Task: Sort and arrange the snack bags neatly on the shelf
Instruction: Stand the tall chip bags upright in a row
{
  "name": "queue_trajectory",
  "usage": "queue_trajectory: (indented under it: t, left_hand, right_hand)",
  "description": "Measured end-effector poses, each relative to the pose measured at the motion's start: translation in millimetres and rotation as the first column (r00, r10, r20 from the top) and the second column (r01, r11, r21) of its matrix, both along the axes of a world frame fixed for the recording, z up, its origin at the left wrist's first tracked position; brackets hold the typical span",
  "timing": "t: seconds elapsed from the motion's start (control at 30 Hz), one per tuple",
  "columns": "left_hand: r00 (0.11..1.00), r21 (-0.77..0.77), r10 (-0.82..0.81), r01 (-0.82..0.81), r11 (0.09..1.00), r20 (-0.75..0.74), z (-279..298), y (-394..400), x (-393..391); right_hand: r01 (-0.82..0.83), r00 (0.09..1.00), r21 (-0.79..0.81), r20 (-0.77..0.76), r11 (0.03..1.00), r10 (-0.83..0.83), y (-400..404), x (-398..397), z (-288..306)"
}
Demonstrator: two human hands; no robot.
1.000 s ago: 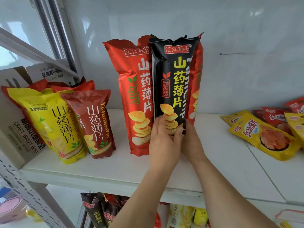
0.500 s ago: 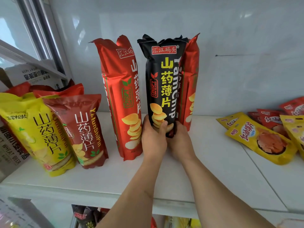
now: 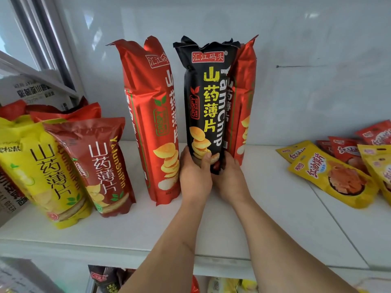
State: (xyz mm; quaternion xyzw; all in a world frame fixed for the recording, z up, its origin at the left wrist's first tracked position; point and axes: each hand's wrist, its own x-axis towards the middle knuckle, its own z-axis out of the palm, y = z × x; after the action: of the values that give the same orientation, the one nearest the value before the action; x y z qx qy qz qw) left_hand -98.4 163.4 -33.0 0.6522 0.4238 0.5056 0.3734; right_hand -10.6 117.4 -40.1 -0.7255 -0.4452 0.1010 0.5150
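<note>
The black snack bag (image 3: 206, 102) stands upright near the middle of the shelf (image 3: 264, 218), toward its rear edge by the wall, with a tall red bag (image 3: 243, 98) touching it behind on the right and another tall red bag (image 3: 148, 115) just beside it on the left. Both grips are clamped on its base: the left hand (image 3: 195, 176) wraps the lower left side with the thumb across the front, and the right hand (image 3: 231, 178) cups the lower right. Judged from its crinkled foil, the bag is light, soft and slippery, with fragile chips inside; holding low at the base appears sound for steadying it. Shorter yellow and dark red bags (image 3: 69, 166) stand toward the left edge; flat yellow pouches (image 3: 330, 176) lie toward the right edge.
</note>
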Motion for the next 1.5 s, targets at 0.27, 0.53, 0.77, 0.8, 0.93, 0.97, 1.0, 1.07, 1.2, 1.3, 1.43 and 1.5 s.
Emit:
queue_trajectory:
  t: [0.27,0.53,0.77,0.8,0.93,0.97,1.0,1.07,1.2,1.3,1.43,1.5]
  left_hand:
    - [0.999,0.163,0.034,-0.038,0.986,0.025,15,-57,-4]
    - [0.961,0.064,-0.24,0.25,0.966,-0.135,17,-71,51]
    - [0.992,-0.028,-0.022,0.018,0.999,-0.122,21,-55,100]
    - [0.992,-0.029,-0.005,0.001,1.0,-0.124,23,-55,104]
    - [0.992,-0.036,0.043,-0.047,0.998,-0.115,23,-49,116]
    - [0.993,-0.034,0.048,-0.052,0.998,-0.108,21,-47,118]
    - [0.993,-0.031,0.048,-0.051,0.998,-0.104,20,-45,119]
    - [0.993,-0.025,0.036,-0.04,0.999,-0.113,17,-40,120]
    - [0.993,-0.011,0.034,-0.036,0.999,-0.116,12,-29,125]
    - [0.992,-0.008,0.03,-0.031,0.999,-0.123,9,-24,129]
    - [0.993,0.006,0.027,-0.026,1.0,-0.119,6,-16,133]
    - [0.995,-0.006,0.02,-0.021,1.0,-0.102,5,-9,135]
  right_hand:
    - [0.116,0.993,0.005,-0.008,0.993,-0.116,-40,26,15]
    - [0.094,0.994,0.146,-0.064,0.985,-0.086,-38,81,73]
    - [-0.214,0.971,0.135,-0.079,0.967,0.226,6,125,108]
    - [-0.243,0.964,0.122,-0.076,0.962,0.254,11,128,110]
    - [-0.355,0.922,0.125,-0.115,0.927,0.369,28,136,108]
    - [-0.384,0.907,0.138,-0.129,0.913,0.401,30,138,106]
    - [-0.399,0.896,0.151,-0.144,0.905,0.419,29,137,106]
    - [-0.399,0.888,0.171,-0.173,0.901,0.426,29,140,106]
    - [-0.349,0.913,0.175,-0.157,0.921,0.376,30,145,110]
    - [-0.333,0.928,0.148,-0.124,0.931,0.352,31,149,113]
    - [-0.286,0.94,0.153,-0.147,0.946,0.308,32,154,112]
    - [-0.291,0.931,0.162,-0.179,0.943,0.318,32,155,109]
